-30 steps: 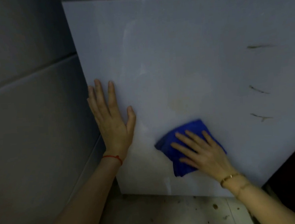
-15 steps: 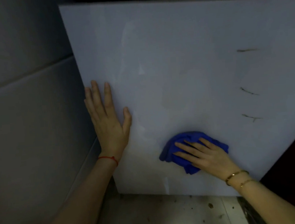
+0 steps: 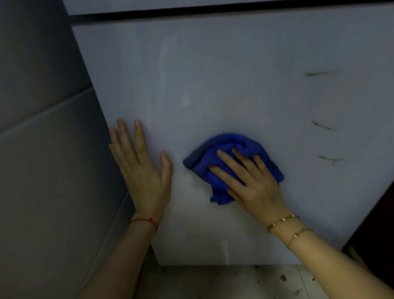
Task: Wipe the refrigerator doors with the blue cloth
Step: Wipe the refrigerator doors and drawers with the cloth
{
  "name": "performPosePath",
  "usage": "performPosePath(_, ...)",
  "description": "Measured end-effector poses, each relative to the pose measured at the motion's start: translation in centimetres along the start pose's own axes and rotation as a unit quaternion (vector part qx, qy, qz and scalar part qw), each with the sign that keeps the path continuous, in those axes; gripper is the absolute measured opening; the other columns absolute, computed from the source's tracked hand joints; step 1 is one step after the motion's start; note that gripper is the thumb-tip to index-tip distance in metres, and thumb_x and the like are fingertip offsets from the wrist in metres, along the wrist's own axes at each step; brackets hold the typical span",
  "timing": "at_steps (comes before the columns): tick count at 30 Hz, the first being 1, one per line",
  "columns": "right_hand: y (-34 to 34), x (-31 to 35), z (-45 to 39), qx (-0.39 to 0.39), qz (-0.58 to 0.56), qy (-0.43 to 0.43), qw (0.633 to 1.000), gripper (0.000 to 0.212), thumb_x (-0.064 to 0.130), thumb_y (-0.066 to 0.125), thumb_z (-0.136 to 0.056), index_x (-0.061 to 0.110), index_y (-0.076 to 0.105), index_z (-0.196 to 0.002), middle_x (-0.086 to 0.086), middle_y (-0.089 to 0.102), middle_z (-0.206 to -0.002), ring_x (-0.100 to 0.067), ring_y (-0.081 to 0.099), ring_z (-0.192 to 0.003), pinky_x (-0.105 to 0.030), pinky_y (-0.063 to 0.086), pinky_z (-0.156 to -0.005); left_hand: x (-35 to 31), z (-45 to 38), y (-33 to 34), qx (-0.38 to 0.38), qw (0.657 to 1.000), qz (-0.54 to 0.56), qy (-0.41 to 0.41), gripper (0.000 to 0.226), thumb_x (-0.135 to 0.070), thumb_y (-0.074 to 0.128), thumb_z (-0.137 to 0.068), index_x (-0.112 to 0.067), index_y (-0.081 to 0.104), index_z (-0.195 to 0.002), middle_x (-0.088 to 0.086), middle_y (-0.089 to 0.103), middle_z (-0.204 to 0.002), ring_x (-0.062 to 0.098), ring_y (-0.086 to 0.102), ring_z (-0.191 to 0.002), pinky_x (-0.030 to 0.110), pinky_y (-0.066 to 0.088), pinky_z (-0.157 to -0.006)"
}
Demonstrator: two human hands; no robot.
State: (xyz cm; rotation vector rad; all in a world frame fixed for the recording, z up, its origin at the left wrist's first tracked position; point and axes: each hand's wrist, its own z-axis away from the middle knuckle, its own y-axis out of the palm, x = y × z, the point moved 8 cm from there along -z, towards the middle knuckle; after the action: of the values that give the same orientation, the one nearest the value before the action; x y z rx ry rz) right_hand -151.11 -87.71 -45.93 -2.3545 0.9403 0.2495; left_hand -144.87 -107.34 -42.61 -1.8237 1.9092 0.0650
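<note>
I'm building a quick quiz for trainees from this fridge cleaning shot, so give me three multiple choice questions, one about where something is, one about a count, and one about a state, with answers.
1. Where is the blue cloth?
A. on the floor
B. against the lower refrigerator door, under the right hand
C. over the left wrist

2. How many dark streak marks show on the door's right side?
A. one
B. three
C. six

3. How is the left hand?
A. flat and open against the door, holding nothing
C. clenched around the cloth
B. hanging away from the door

Answers: 1 B, the right hand's spread fingers press the bunched cloth onto the door. 2 B, the top mark, middle mark and bottom mark sit one above another. 3 A, its palm lies by the door's left edge with fingers extended.
</note>
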Motion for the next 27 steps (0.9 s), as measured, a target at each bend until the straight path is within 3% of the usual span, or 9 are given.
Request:
performPosePath(4, -1.5, -4.7, 5.3, 0.021, 0.026, 0.137, 0.99, 0.051, 0.011, 0.053, -0.086, 0.021, 0.042, -0.135, 0.001, 0.011, -0.161, -0.031, 0.02, -0.143, -0.041, 0.008, -0.123, -1.1, 0.1, 0.2, 0.004, 1.0, -0.011, -0.01, 0.074, -0.028, 0.055, -0.096, -0.005, 0.017, -0.156, 0.019, 0.007, -0.165, 0.035, 0.001, -0.154, 0.058, -0.001, -0.125)
performPosePath(8, -5.6, -10.9, 1.7, -0.068, 0.017, 0.271, 0.96, 0.037, 0.019, 0.047, -0.097, 0.012, 0.046, -0.134, -0.02, 0.025, -0.154, -0.041, 0.015, -0.143, -0.053, 0.009, -0.12, -3.0, -0.7, 0.4, -0.003, 1.0, -0.014, 0.004, 0.073, -0.028, 0.055, -0.096, -0.007, 0.017, -0.156, 0.016, 0.009, -0.165, 0.034, 0.003, -0.154, 0.063, 0.0, -0.122)
performPosePath(12, -8.1, -10.8, -7.6, -0.141, 0.005, 0.218, 0.966, 0.044, 0.033, 0.053, -0.097, 0.016, 0.049, -0.137, -0.02, 0.037, -0.148, -0.04, 0.022, -0.141, -0.048, 0.007, -0.12, -5.1, -2.4, 0.7, -0.022, 1.0, -0.002, 0.022, 0.069, -0.028, 0.052, -0.098, -0.007, 0.02, -0.155, 0.018, 0.012, -0.164, 0.035, 0.005, -0.154, 0.061, -0.004, -0.123)
performPosePath(16, -5.9, -6.8, -6.8, -0.069, -0.002, 0.095, 0.993, 0.042, 0.028, 0.053, -0.096, 0.02, 0.05, -0.137, -0.011, 0.037, -0.15, -0.032, 0.024, -0.143, -0.043, 0.011, -0.121, -5.5, -3.2, 0.9, -0.039, 0.999, -0.008, 0.013, 0.069, -0.028, 0.052, -0.098, -0.007, 0.02, -0.155, 0.019, 0.012, -0.164, 0.035, 0.005, -0.154, 0.064, -0.003, -0.121)
performPosePath(19, -4.1, -7.6, 0.5, -0.034, -0.001, 0.184, 0.982, 0.047, 0.022, 0.052, -0.093, 0.023, 0.042, -0.139, -0.005, 0.02, -0.158, -0.023, 0.01, -0.149, -0.043, 0.013, -0.121, -5.4, -3.1, 0.9, -0.042, 0.999, -0.02, 0.02, 0.069, -0.03, 0.05, -0.098, -0.007, 0.02, -0.156, 0.018, 0.011, -0.164, 0.03, 0.002, -0.154, 0.063, -0.003, -0.121)
performPosePath(21, -4.5, -9.9, 5.3, -0.059, 0.0, 0.299, 0.952, 0.044, 0.026, 0.048, -0.096, 0.018, 0.039, -0.138, 0.002, 0.006, -0.162, -0.022, 0.004, -0.15, -0.047, 0.016, -0.121, -5.1, -3.0, 0.8, -0.039, 0.999, -0.025, 0.029, 0.07, -0.03, 0.05, -0.097, -0.008, 0.02, -0.156, 0.017, 0.011, -0.164, 0.026, -0.001, -0.154, 0.06, -0.004, -0.122)
performPosePath(23, -5.8, -12.6, 7.1, -0.103, -0.001, 0.386, 0.917, 0.046, 0.033, 0.041, -0.1, 0.013, 0.036, -0.142, -0.003, 0.004, -0.162, -0.029, 0.005, -0.149, -0.054, 0.017, -0.119, -5.0, -3.0, 0.9, -0.041, 0.998, -0.025, 0.034, 0.07, -0.03, 0.05, -0.096, -0.009, 0.019, -0.156, 0.017, 0.011, -0.165, 0.025, -0.002, -0.154, 0.058, -0.006, -0.122)
performPosePath(25, -7.1, -14.7, 5.3, -0.138, -0.002, 0.408, 0.903, 0.05, 0.035, 0.041, -0.1, 0.012, 0.034, -0.144, -0.017, 0.014, -0.158, -0.036, 0.008, -0.147, -0.057, 0.012, -0.119, -5.0, -3.0, 1.0, -0.043, 0.998, -0.027, 0.036, 0.071, -0.029, 0.05, -0.096, -0.008, 0.018, -0.156, 0.018, 0.011, -0.164, 0.025, -0.002, -0.154, 0.057, -0.007, -0.122)
performPosePath(27, -7.2, -14.8, 2.1, -0.138, 0.007, 0.36, 0.923, 0.049, 0.034, 0.042, -0.1, 0.014, 0.035, -0.143, -0.022, 0.02, -0.155, -0.035, 0.008, -0.147, -0.049, 0.003, -0.122, -5.1, -3.1, 1.2, -0.049, 0.998, -0.03, 0.032, 0.071, -0.028, 0.05, -0.096, -0.007, 0.018, -0.155, 0.019, 0.012, -0.164, 0.03, 0.0, -0.154, 0.059, -0.006, -0.121)
